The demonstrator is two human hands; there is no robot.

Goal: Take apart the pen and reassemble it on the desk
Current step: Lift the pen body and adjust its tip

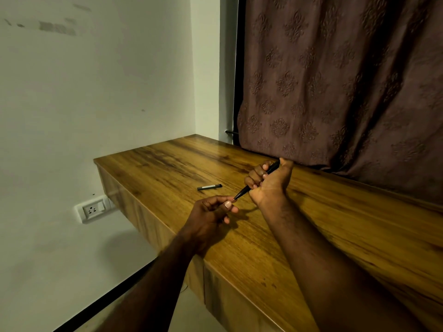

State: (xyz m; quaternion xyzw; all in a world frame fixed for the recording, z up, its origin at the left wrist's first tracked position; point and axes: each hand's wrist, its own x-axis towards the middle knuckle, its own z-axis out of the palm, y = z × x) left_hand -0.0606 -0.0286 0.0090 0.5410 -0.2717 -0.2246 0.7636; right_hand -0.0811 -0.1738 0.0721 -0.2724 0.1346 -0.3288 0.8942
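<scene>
While the right hand (269,182) is wrapped in a fist around the slim black pen barrel (257,182), the left hand (211,212) pinches at its pointed tip.

Barrel held above the warm-brown wood-grain desk (335,224), tip angled down-left; a short black cap-like pen piece (209,187) lies apart on the desk beyond the hands. Left grip is narrow, thumb and forefinger closed at the tip; whether they hold a separate part cannot be told. Recommended: keep barrel steady, twist or pull along its axis, work low over the desk so small parts do not roll off.
</scene>
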